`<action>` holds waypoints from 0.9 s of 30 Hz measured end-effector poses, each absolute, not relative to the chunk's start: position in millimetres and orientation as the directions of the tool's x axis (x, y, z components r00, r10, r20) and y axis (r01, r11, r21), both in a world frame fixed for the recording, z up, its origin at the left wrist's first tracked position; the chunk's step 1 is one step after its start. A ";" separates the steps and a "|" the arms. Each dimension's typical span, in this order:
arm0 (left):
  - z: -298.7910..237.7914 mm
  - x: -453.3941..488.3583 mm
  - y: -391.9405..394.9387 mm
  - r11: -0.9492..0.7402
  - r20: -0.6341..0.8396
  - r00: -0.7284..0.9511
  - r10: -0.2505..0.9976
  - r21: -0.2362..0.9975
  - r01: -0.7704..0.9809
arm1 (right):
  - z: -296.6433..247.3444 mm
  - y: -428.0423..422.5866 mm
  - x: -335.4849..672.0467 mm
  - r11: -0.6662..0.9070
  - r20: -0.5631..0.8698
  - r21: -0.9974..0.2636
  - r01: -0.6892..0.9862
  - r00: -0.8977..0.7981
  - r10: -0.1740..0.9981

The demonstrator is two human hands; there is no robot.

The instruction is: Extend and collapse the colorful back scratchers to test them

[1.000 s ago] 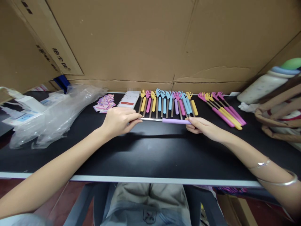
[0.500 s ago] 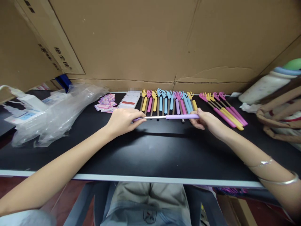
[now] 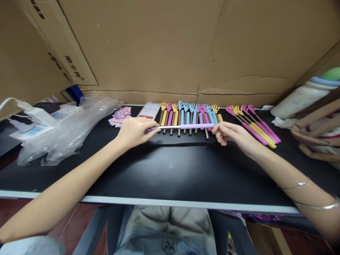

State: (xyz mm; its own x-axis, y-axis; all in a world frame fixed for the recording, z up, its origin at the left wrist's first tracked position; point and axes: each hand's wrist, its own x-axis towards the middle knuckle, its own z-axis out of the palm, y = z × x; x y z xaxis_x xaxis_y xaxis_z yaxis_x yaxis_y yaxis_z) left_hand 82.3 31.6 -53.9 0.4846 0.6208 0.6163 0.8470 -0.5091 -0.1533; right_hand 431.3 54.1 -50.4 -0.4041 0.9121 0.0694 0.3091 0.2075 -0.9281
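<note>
A back scratcher (image 3: 197,126) with a purple handle and a thin metal rod is held level above the black table. My left hand (image 3: 136,131) is closed round its head end, which the fingers mostly hide. At the handle's far tip are the bent fingers of my right hand (image 3: 231,134), closed at the very end of it. Behind the held piece lies a row of back scratchers (image 3: 188,117) in yellow, pink, blue and purple, their claws toward the cardboard.
Several more back scratchers (image 3: 259,132) lie slanted at the right. Left of the row are a phone (image 3: 149,110), small printed cards (image 3: 122,115), clear plastic bags (image 3: 63,131) and a power strip (image 3: 29,132). A bottle (image 3: 300,97) and a brown bag (image 3: 305,131) stand far right.
Both hands and the back scratcher have shifted slightly left and away from me. The handle end has risen a little, and my right fingers now sit at its very tip.
</note>
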 end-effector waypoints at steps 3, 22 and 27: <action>-54.4 83.6 30.0 -0.524 0.638 0.499 0.587 -0.171 0.835 | -51.3 55.6 431.6 0.208 0.083 -0.925 0.318 -0.364 0.927; -51.4 81.9 30.5 -0.531 0.584 0.480 0.655 -0.097 0.842 | -46.5 45.3 428.4 0.249 0.034 -0.919 0.305 -0.569 0.822; -50.3 78.9 32.8 -0.498 0.556 0.469 0.686 -0.111 0.860 | -46.2 44.0 428.6 0.331 0.089 -0.898 0.291 -0.615 0.783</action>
State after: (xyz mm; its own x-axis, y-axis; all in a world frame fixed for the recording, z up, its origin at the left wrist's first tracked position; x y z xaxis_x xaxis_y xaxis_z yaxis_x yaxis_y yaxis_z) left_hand 78.9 32.8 -50.3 0.4690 0.6863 0.5560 0.8600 -0.4981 -0.1106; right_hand 428.6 44.0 -46.2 -0.6151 0.7834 0.0891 0.2910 0.3306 -0.8978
